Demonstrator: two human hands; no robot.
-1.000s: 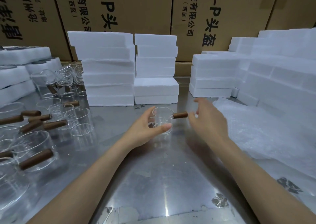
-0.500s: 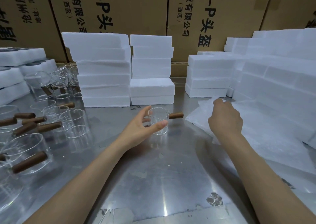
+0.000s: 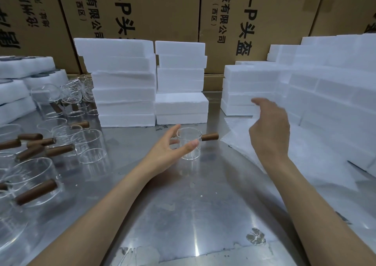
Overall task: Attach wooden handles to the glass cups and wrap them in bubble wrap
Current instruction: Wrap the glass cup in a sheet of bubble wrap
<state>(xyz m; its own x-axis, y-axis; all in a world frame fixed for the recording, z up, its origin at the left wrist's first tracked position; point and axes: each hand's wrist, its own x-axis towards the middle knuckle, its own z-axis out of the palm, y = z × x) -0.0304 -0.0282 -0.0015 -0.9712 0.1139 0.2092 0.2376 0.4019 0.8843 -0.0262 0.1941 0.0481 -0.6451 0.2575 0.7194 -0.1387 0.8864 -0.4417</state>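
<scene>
Bare metal worktop (image 3: 183, 215) in the near centre, betw. the two forearms: widest open patch for a hand. Glass cup (image 3: 189, 145) w/ wooden handle (image 3: 210, 137) stands at its far end, left hand (image 3: 168, 149) cupped round it. Left side crowded: more cups (image 3: 85, 141) and loose handles (image 3: 30, 143), tight gaps only. Far edge walled by foam block stacks (image 3: 122, 82), w/ a narrow bare lane betw. the centre stack (image 3: 181, 82) and right stack (image 3: 248, 86). Right side covered by bubble wrap (image 3: 317, 164), right hand (image 3: 268, 127) lifting a sheet above it.
</scene>
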